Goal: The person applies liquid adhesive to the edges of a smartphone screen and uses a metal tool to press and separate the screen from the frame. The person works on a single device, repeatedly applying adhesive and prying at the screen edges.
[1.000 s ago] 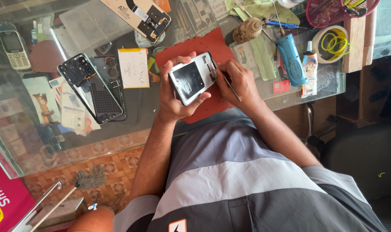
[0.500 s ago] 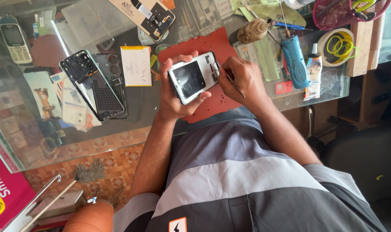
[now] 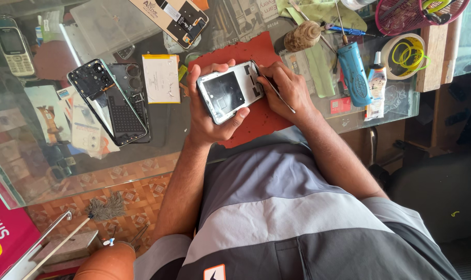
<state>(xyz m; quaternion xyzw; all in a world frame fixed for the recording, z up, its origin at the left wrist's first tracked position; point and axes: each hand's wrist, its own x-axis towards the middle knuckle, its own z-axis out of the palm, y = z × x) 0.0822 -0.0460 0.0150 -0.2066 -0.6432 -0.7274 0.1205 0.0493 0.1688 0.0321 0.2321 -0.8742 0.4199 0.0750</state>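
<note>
L hand grips white phone frame w/ fingers wrapped round edges, held over red mat on glass table. R hand pinches thin metal tool, tip at frame's top corner. Black phone frame lies well left.

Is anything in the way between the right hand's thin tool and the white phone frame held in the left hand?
Nothing visible. The left hand grips the white phone frame over the red mat, and the right hand sets the thin tool at the frame's top edge.
</note>
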